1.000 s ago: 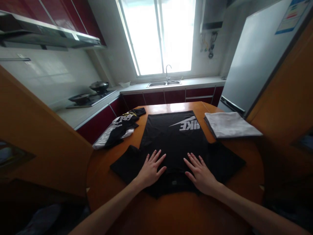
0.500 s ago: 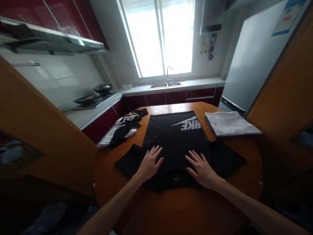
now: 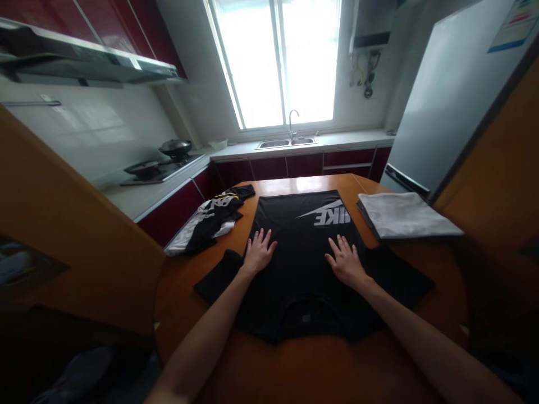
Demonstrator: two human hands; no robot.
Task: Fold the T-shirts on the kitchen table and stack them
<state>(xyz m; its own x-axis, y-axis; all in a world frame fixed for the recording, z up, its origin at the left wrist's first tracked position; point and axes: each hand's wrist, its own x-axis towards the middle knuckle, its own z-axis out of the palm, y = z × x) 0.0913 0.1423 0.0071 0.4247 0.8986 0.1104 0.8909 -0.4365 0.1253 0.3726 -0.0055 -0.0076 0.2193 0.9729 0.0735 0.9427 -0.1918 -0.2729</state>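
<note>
A black T-shirt (image 3: 298, 264) with a white logo lies spread on the round wooden table (image 3: 295, 370), its collar toward me and its sleeves out to both sides. My left hand (image 3: 258, 252) rests flat on the left part of the shirt, fingers apart. On the right part, below the logo, lies my right hand (image 3: 346, 261), palm down with its fingers spread. Neither hand holds anything.
Crumpled black and white clothes (image 3: 214, 219) lie at the table's left edge. Folded light cloth (image 3: 408, 214) is stacked at the right. Beyond are a counter with a sink (image 3: 286, 143), a stove with pans (image 3: 175, 148) and a fridge (image 3: 446, 95).
Both hands have moved forward over the shirt, away from the collar, which now shows more fully. The camera view has shifted slightly.
</note>
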